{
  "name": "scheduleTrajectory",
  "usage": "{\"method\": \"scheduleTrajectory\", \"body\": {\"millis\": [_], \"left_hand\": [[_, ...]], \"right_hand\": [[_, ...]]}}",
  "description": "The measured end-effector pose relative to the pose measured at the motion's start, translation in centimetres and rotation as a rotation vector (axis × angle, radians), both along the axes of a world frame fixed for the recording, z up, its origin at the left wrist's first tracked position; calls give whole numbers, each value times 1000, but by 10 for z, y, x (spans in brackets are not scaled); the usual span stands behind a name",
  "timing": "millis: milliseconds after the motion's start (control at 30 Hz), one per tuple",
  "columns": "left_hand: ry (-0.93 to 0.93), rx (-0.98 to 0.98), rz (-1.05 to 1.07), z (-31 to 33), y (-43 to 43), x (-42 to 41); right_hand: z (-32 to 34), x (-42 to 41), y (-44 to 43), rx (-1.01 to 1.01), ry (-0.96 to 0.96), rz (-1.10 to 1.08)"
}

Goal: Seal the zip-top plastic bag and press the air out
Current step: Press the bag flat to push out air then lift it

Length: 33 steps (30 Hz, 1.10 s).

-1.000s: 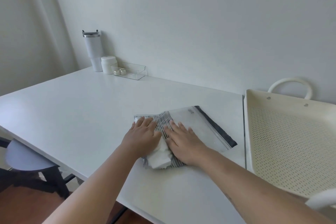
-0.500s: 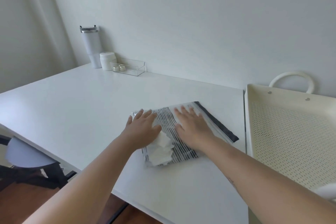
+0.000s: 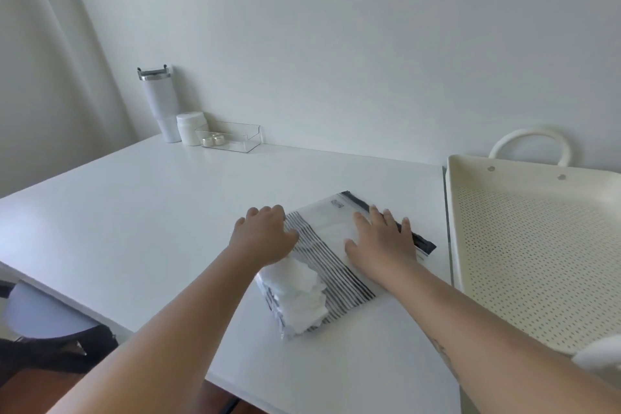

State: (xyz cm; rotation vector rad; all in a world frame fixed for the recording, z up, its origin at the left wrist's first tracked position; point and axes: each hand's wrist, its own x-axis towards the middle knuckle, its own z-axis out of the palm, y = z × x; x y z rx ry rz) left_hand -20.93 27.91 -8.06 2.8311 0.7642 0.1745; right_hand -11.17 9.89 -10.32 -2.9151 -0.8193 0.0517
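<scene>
A zip-top plastic bag [image 3: 331, 228] with black stripes and a dark zip strip lies flat on the white table [image 3: 134, 212]. White folded material [image 3: 299, 299] bulges inside its near end. My left hand [image 3: 263, 233] rests palm down on the bag's left edge, fingers together. My right hand [image 3: 383, 240] lies flat on the bag's far right part, fingers spread, fingertips reaching the dark zip strip. Neither hand grips anything.
A cream perforated tray [image 3: 537, 245] with loop handles sits right of the bag. At the far left corner stand a white tumbler [image 3: 159, 104], a white jar [image 3: 191, 128] and a clear box [image 3: 232, 137]. A stool [image 3: 43, 316] shows below the table's left edge.
My right hand has slid across the bag toward the zip strip, uncovering the striped middle. My left hand has stayed on the bag's left edge.
</scene>
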Motion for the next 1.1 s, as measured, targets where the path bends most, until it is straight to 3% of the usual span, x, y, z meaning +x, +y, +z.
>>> {"method": "scheduleTrajectory", "body": {"millis": [133, 333, 467, 767, 933, 1100], "left_hand": [[28, -93, 88, 0, 13, 38], [-29, -121, 126, -12, 29, 52], [-164, -335, 130, -17, 32, 51], [-318, -527, 76, 13, 41, 32], [-540, -792, -69, 69, 36, 15], [-748, -881, -203, 118, 30, 5]], "right_hand": [[20, 9, -14, -90, 83, -199], [35, 27, -18, 10, 187, -276], [36, 34, -24, 107, 251, -220], [83, 34, -38, 582, 275, 57], [129, 27, -40, 637, 230, 200], [162, 20, -49, 678, 202, 277]]}}
